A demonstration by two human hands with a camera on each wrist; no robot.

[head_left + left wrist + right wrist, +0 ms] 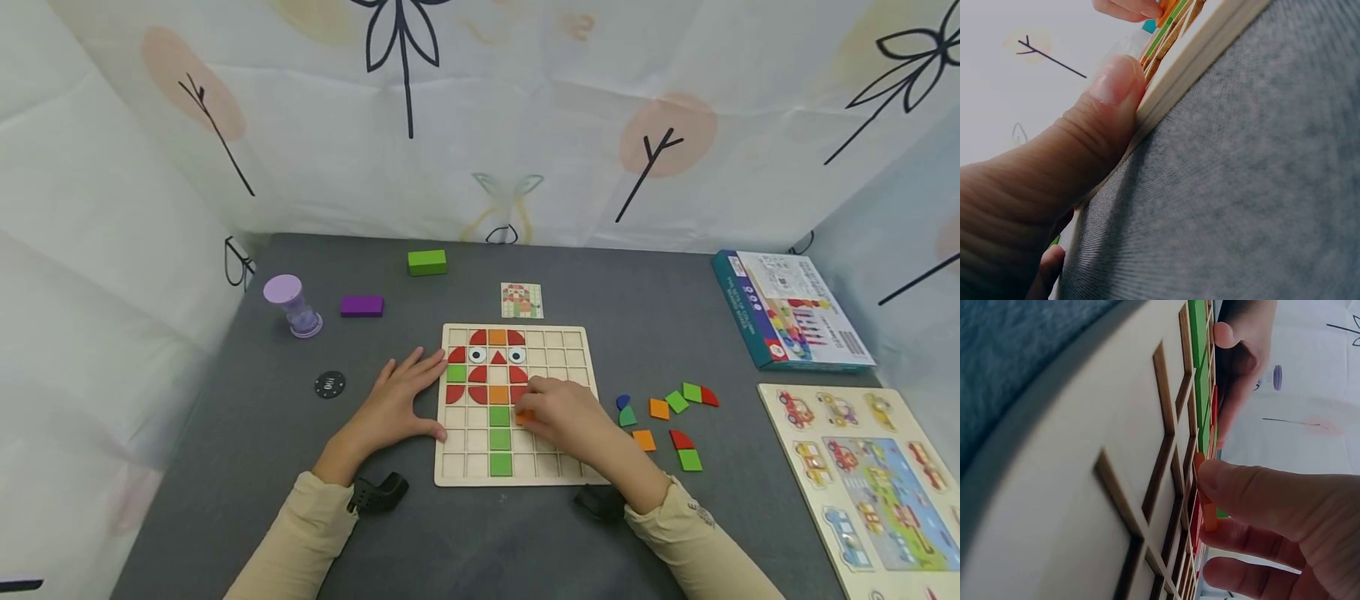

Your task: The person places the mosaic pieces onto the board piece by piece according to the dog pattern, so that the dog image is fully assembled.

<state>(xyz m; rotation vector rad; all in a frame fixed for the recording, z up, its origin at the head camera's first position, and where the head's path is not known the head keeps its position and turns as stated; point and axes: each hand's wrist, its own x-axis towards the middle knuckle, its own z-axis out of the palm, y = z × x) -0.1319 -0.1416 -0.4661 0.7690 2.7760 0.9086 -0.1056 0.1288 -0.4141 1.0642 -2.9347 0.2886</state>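
Note:
A wooden grid board lies on the grey table, its cells partly filled with red, green and orange pieces and two round eye pieces. My left hand rests along the board's left edge, thumb against its side and fingers spread. Between thumb and forefinger, my right hand pinches an orange square tile, tilted over a cell to the right of the green column. Loose tiles, among them a green square and an orange square, lie right of the board.
Behind the board lies a small pattern card. A green block, a purple block, a lilac hourglass-shaped object and a black disc stand around the left. At right are a box and a vehicle puzzle board.

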